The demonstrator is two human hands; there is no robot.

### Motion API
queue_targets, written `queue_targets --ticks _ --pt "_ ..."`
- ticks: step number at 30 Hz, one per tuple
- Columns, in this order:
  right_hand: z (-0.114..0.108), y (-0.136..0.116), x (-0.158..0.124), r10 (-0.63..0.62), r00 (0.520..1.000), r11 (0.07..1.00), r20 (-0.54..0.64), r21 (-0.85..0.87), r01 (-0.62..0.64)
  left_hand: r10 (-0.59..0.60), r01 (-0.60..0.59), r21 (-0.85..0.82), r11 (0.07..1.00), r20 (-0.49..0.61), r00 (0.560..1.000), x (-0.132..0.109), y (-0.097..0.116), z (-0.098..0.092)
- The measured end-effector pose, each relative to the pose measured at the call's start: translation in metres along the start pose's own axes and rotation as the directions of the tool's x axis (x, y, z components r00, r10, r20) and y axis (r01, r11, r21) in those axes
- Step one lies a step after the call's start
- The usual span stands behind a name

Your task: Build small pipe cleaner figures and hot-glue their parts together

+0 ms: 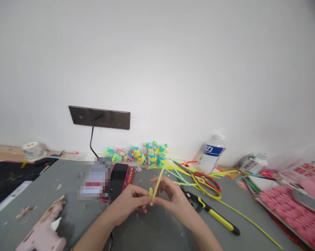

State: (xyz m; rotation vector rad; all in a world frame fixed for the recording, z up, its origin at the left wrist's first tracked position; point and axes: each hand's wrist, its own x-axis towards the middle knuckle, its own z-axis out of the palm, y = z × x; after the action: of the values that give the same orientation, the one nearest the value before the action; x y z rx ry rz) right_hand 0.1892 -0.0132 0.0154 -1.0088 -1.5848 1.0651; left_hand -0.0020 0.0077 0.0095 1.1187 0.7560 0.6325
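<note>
Between my two hands is a pale yellow pipe cleaner (159,179). Its lower end is bent into a small loop, and a long straight piece rises up and to the right. My left hand (133,198) pinches the looped end between thumb and fingertips. Close beside it, my right hand (170,194) has its thumb at the base of the same pipe cleaner, with curled fingers around the straight piece. Just right of my right hand lie yellow-and-black pliers (212,211). Scissors with yellow and red handles (208,186) rest behind them, among loose yellow and green pipe cleaners (183,177).
Small colourful pipe-cleaner figures (152,153) line the wall. A pink glue gun (46,226) lies front left. Left of my hands is a phone (118,177); a pixelated area covers something beside it. A plastic bottle (212,155) stands back right, near pink knitted-looking material (295,212).
</note>
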Motion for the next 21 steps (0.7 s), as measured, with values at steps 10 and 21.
queue_targets --ticks 10,21 --pt "-0.003 -0.012 0.002 0.134 0.981 0.969 0.139 0.189 -0.159 -0.015 0.015 0.003 1.000 0.060 0.998 -0.003 0.003 0.006" --pt "0.004 -0.002 0.007 0.173 0.984 0.962 -0.038 0.221 -0.160 0.148 -0.134 0.133 0.982 -0.099 0.984 0.005 0.004 0.004"
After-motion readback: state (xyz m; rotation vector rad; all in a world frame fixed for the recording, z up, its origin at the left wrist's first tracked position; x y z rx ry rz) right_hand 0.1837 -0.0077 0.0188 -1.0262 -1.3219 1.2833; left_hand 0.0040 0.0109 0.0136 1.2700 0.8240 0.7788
